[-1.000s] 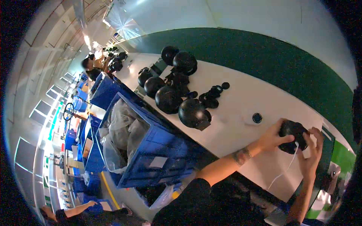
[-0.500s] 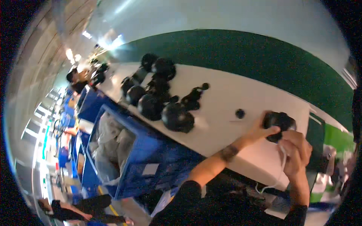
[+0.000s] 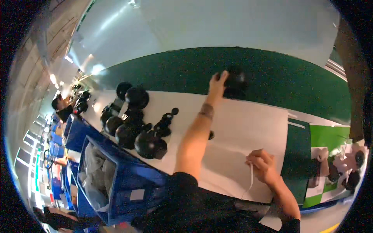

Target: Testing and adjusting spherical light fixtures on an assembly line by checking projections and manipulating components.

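Observation:
My left hand [image 3: 217, 83] reaches across to the table's far side, its fingers closed on the edge of a black rounded housing [image 3: 236, 80]. That housing is lifted in front of the dark green panel and is blurred. Nearer me, over the right part of the white table [image 3: 229, 155], my right hand [image 3: 264, 166] pinches a thin white cord [image 3: 251, 178] that hangs down towards the table's near edge. Beside my left forearm a small black round piece [image 3: 211, 135] shows, partly covered by the arm.
Several black domes [image 3: 147, 144] and small black parts [image 3: 162, 126] cluster on the table's left. A blue crate [image 3: 126, 182] with plastic-wrapped grey things stands at the near left. The dark green panel [image 3: 175, 70] runs along the back. People [image 3: 64, 108] are farther off at left.
My left hand has moved away from my right hand, up to the far side, carrying the black housing. My right hand has come off the housing and still pinches the cord. The view has shifted.

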Demonstrator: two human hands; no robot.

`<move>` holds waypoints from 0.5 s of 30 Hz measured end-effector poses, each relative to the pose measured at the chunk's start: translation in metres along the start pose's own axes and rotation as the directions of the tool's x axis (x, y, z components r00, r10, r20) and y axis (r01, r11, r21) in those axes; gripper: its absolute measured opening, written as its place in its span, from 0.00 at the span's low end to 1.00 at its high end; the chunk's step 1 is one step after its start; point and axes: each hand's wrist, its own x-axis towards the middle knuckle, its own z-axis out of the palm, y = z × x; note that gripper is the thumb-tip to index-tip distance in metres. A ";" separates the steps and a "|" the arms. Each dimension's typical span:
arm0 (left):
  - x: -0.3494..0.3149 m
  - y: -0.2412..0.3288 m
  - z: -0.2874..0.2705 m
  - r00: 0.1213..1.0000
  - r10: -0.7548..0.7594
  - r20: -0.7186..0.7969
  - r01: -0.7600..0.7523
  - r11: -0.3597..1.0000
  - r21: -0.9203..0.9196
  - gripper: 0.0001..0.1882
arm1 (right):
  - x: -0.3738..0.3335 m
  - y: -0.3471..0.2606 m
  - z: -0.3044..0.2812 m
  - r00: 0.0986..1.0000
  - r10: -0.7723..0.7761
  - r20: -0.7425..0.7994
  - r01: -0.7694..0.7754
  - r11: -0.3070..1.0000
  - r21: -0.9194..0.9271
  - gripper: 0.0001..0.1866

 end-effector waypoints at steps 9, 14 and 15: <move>-0.119 0.164 -0.020 0.964 0.221 0.147 -0.264 0.761 0.593 0.30 | -0.008 0.002 -0.014 0.991 0.131 -0.012 -0.131 0.991 0.015 0.13; -0.208 0.255 -0.152 0.967 0.242 0.084 -0.163 0.328 0.931 0.34 | -0.001 -0.006 -0.004 0.987 0.158 0.006 -0.158 0.987 -0.001 0.16; -0.215 0.266 -0.176 0.983 0.175 0.045 -0.096 0.298 0.950 0.36 | 0.001 -0.007 0.000 0.989 0.151 0.010 -0.151 0.989 0.004 0.16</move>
